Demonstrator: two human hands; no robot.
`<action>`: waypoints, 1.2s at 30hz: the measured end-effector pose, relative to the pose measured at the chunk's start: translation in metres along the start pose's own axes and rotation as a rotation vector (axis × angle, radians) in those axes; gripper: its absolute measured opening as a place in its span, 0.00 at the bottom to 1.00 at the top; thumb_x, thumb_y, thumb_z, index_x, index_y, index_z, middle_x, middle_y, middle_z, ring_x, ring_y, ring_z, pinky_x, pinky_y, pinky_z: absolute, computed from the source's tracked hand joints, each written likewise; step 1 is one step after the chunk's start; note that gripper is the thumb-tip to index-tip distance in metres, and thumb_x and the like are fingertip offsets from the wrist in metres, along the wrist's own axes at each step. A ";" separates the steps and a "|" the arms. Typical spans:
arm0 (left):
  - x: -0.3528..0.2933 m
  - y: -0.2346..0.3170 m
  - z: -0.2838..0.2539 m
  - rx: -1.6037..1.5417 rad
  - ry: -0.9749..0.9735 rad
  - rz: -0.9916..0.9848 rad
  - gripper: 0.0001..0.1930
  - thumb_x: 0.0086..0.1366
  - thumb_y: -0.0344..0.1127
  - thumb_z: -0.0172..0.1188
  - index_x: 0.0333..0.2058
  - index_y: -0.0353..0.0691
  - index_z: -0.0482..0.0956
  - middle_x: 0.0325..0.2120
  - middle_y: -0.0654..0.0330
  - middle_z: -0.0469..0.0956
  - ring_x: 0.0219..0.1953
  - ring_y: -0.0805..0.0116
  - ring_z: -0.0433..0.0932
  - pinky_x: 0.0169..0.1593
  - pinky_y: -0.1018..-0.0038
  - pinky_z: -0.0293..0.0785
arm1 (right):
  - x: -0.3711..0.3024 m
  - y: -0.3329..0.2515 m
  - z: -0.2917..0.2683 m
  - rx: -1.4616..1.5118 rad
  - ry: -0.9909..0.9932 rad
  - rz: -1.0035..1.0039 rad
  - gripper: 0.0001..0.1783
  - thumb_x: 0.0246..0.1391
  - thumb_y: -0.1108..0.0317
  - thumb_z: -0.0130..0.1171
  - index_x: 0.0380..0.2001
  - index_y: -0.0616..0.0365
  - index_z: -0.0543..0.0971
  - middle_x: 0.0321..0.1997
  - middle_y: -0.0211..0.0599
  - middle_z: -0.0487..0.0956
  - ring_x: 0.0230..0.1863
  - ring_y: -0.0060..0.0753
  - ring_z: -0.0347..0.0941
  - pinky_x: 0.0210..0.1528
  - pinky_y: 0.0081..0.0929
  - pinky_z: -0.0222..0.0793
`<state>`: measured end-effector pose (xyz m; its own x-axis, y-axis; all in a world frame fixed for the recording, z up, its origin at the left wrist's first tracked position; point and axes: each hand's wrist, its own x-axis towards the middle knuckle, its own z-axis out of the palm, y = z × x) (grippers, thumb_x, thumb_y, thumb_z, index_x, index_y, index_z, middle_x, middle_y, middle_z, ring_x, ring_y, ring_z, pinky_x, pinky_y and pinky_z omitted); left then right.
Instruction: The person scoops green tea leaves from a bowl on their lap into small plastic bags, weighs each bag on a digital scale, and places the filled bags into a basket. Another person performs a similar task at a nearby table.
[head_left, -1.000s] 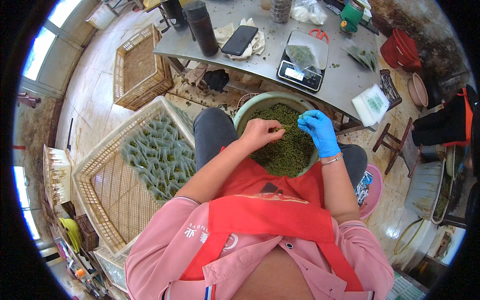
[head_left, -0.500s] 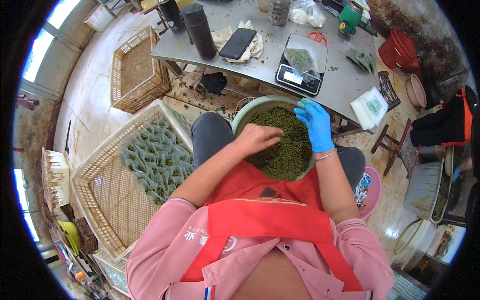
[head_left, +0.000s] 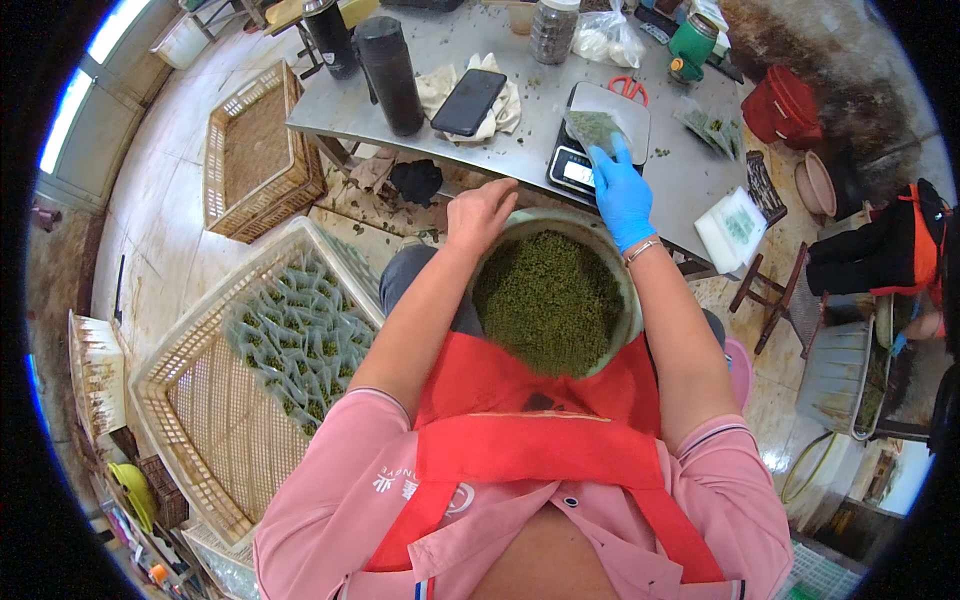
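Observation:
My right hand (head_left: 624,198), in a blue glove, reaches over the table edge to a clear plastic bag of green contents (head_left: 596,128) on the digital scale (head_left: 628,108). Its thumb and fingers close on the bag's near end. Bare, my left hand (head_left: 482,212) hovers by the far left rim of the basin, fingers stretched and nothing seen in them. Between my knees sits the pale green basin (head_left: 632,322), holding a heap of small green bud-like pieces (head_left: 548,300).
At left, a large plastic crate (head_left: 165,420) holds rows of filled clear bags (head_left: 300,340). The steel table (head_left: 520,160) bears a phone (head_left: 470,102), a dark flask (head_left: 392,78), red scissors (head_left: 630,90) and a stack of white bags (head_left: 735,230). Another crate (head_left: 255,150) stands beyond.
My left hand has come out of the green heap and moved to the basin's far rim. My right hand has moved forward from above the basin to the bag on the scale.

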<state>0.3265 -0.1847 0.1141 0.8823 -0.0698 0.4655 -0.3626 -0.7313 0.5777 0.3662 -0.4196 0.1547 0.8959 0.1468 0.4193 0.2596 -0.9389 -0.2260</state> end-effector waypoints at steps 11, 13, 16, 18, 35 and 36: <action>0.016 0.005 -0.007 0.114 -0.232 -0.268 0.28 0.47 0.40 0.65 0.50 0.47 0.69 0.35 0.52 0.78 0.35 0.51 0.77 0.36 0.60 0.71 | 0.002 -0.103 0.006 -0.093 -0.224 -0.325 0.10 0.45 0.69 0.52 0.34 0.51 0.76 0.39 0.35 0.75 0.30 0.41 0.75 0.29 0.40 0.65; 0.013 0.003 0.001 0.099 -0.162 -0.167 0.30 0.47 0.40 0.66 0.51 0.47 0.69 0.35 0.52 0.78 0.36 0.50 0.77 0.37 0.60 0.72 | 0.006 -0.096 0.018 -0.086 -0.278 -0.328 0.11 0.45 0.68 0.52 0.35 0.51 0.76 0.39 0.35 0.75 0.31 0.42 0.75 0.29 0.40 0.65; 0.009 -0.007 0.001 0.150 -0.115 -0.149 0.35 0.44 0.36 0.66 0.55 0.49 0.66 0.30 0.52 0.78 0.32 0.49 0.77 0.36 0.59 0.71 | 0.005 -0.111 -0.012 0.049 -0.283 -0.327 0.09 0.46 0.67 0.51 0.33 0.52 0.75 0.37 0.38 0.75 0.29 0.45 0.76 0.27 0.42 0.68; 0.008 -0.009 0.005 0.160 -0.136 -0.226 0.35 0.44 0.32 0.63 0.55 0.49 0.66 0.25 0.51 0.77 0.29 0.49 0.76 0.32 0.58 0.71 | 0.001 -0.110 -0.023 0.097 -0.247 -0.340 0.09 0.46 0.67 0.51 0.33 0.52 0.75 0.38 0.40 0.75 0.27 0.48 0.75 0.26 0.43 0.69; 0.013 -0.017 0.014 -0.506 0.037 -0.456 0.25 0.61 0.37 0.61 0.53 0.32 0.67 0.52 0.50 0.68 0.52 0.61 0.68 0.53 0.68 0.66 | 0.096 0.191 -0.046 0.069 0.076 0.469 0.22 0.48 0.61 0.52 0.49 0.49 0.74 0.57 0.55 0.63 0.45 0.57 0.72 0.50 0.43 0.68; 0.014 -0.014 0.014 -0.505 0.047 -0.487 0.25 0.61 0.38 0.61 0.53 0.32 0.68 0.52 0.50 0.68 0.52 0.61 0.69 0.53 0.68 0.66 | 0.103 0.210 -0.051 0.028 0.063 0.538 0.23 0.48 0.62 0.51 0.50 0.48 0.74 0.59 0.55 0.62 0.46 0.57 0.72 0.49 0.44 0.68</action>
<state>0.3478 -0.1844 0.1028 0.9700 0.2230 0.0965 -0.0346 -0.2662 0.9633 0.4942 -0.6173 0.1955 0.8820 -0.3719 0.2895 -0.2193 -0.8676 -0.4462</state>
